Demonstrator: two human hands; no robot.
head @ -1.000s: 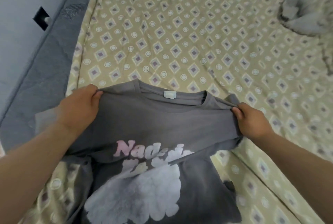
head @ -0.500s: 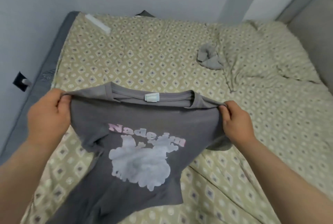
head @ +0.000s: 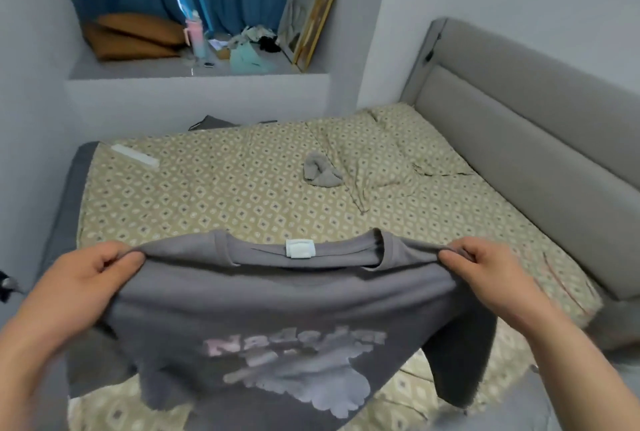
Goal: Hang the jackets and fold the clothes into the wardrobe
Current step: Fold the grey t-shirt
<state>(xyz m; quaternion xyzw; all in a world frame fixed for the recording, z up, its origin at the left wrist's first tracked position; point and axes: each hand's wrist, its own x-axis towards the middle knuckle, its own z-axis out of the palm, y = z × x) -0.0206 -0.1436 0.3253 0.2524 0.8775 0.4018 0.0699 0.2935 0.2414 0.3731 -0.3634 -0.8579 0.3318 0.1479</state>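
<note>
Grey printed t-shirt (head: 284, 295) held up spread by its shoulders, front facing viewer.

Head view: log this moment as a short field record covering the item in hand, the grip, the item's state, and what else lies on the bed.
item: grey T-shirt with a pale print
left hand: pinches one shoulder
right hand: pinches the other shoulder
state: held up spread above the bed, print and neck label facing the camera, not yet folded
also on bed: crumpled grey cloth and a white strip near the far edge
wardrobe: not in view
</note>
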